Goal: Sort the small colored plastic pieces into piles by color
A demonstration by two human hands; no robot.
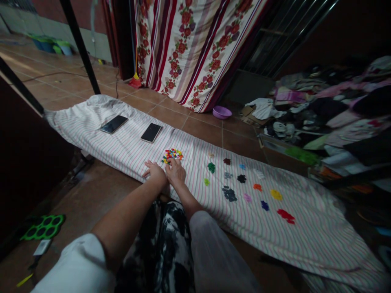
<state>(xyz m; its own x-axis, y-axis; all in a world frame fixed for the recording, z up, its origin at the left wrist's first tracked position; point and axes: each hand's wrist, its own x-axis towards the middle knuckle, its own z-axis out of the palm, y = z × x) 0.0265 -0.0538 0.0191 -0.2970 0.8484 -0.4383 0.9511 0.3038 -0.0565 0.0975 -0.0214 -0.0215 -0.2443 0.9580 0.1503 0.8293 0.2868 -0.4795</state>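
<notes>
- The left hand (155,171) was loosely spread over striped cloth (195,179).
- The right hand (176,171) reached the multicoloured pile of small pieces (172,154); its grip couldn't be told.

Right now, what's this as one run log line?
left hand: near mixed-colour pile; right hand: at pile's edge; single-colour piles: on striped cloth; two phones: same cloth

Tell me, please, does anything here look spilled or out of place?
On the striped cloth, nothing looks spilled: the mixed-colour pile sits together by the right hand, and the other piles look single-coloured. Beyond it, the clothes heap at right looks untidy, garments jumbled together.
</notes>
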